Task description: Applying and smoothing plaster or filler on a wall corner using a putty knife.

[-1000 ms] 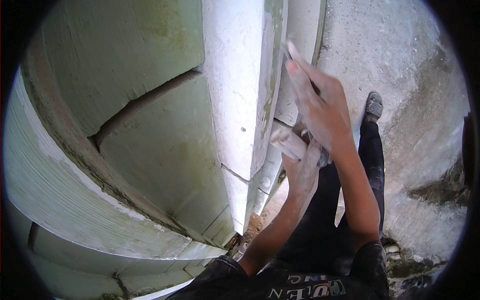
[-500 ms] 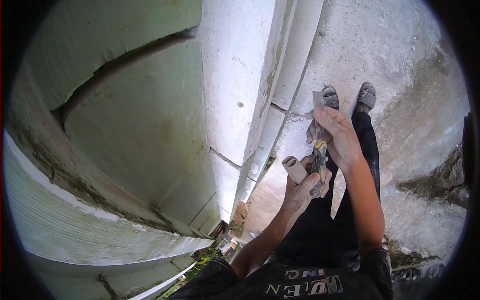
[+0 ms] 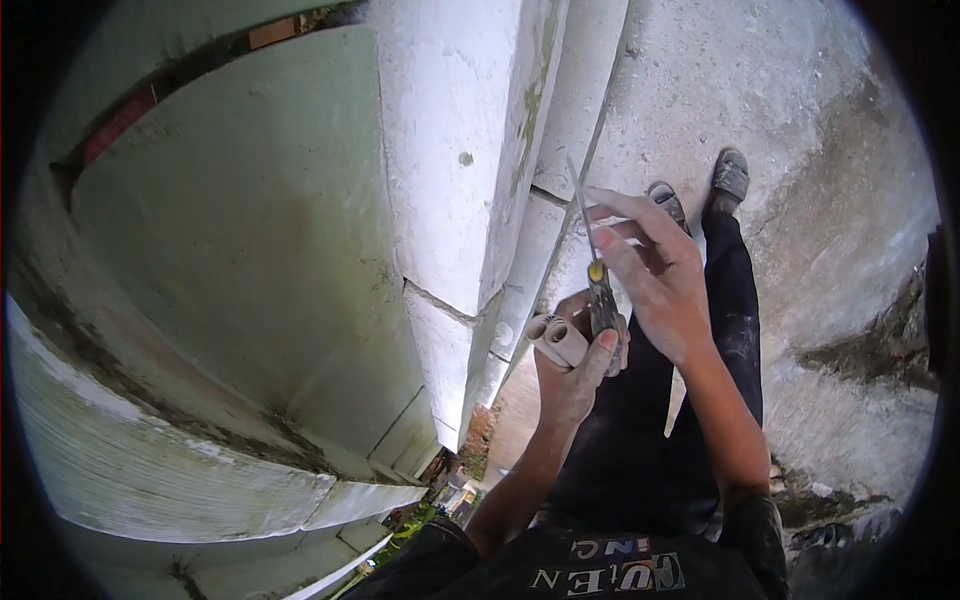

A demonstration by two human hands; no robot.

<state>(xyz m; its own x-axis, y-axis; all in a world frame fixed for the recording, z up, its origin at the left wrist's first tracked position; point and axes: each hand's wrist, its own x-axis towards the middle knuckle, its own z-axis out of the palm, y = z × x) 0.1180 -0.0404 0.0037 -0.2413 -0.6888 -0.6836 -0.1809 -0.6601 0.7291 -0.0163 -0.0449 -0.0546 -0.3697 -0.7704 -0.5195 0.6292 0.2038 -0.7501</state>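
My left hand [image 3: 572,400] is closed around the dark handle of a flat-bladed hand tool [image 3: 602,305] with a yellow collar. Its long, thin blade points up and away, seen nearly edge-on. Also held in the left hand, beside the handle, is a pale rolled piece [image 3: 558,341] with two round tube-like openings. My right hand [image 3: 662,285] is open, fingers bent and apart, close beside the blade. Whether a fingertip touches the metal I cannot tell. Pale dust coats both hands.
To my left a whitish ledge [image 3: 450,130] runs along a curved, greenish wall [image 3: 240,230] with a dark gap near its top. My sandalled feet [image 3: 730,175] stand on a dusty, rough concrete floor [image 3: 820,260]. Broken, darker ground lies to the right.
My right fingers have come off the blade and spread. Both hands have shifted left with the tool, and its blade has turned from broadside to nearly edge-on. The roll's ends now show more.
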